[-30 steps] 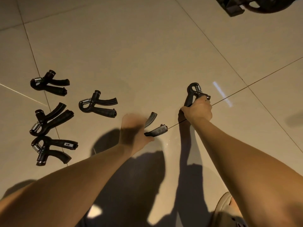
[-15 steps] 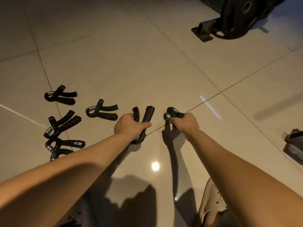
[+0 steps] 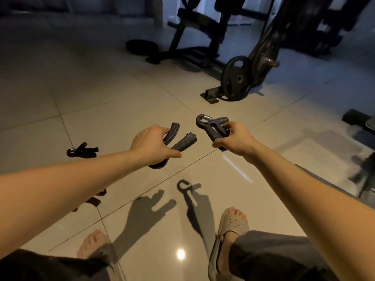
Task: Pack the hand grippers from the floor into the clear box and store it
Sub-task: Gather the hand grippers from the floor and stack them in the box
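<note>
Here, the black hand gripper (image 3: 183, 141) sits just left of the frame's centre, held above the floor (image 3: 105, 102), its two handles splayed toward the upper right. The left hand (image 3: 151, 142) grips it near the spring end, with fingers (image 3: 163, 131) curled over the upper handle and the thumb laid along the lower one. Just to its right, and apart from it, is the grey hand gripper (image 3: 213, 128). The right hand (image 3: 238, 141) wraps its handles, while the hooked head and coil spring stick out to the upper left. Both hands are closed on a load, with nothing spare.

A third hand gripper (image 3: 82, 152) lies on the tiles at mid-left. Dark handle ends (image 3: 94, 201) show below the left forearm; they are likely more of the set but are mostly hidden. The clear box is nowhere in view, so the carry probably has some way to go.

The left hold looks the weaker one. It takes the tool at one end, so the long handles can lever and swing, and a slip would drop hard plastic onto glossy tile close to the sandalled feet (image 3: 233, 226). The two held tools are near enough to knock together if the arms converge. Squeezing either tool by accident could nip skin at the spring. The room is dim, and the weight plate (image 3: 235, 78) with its stand at upper right, like the grippers on the floor, could catch a foot if the person turns without looking.
</note>
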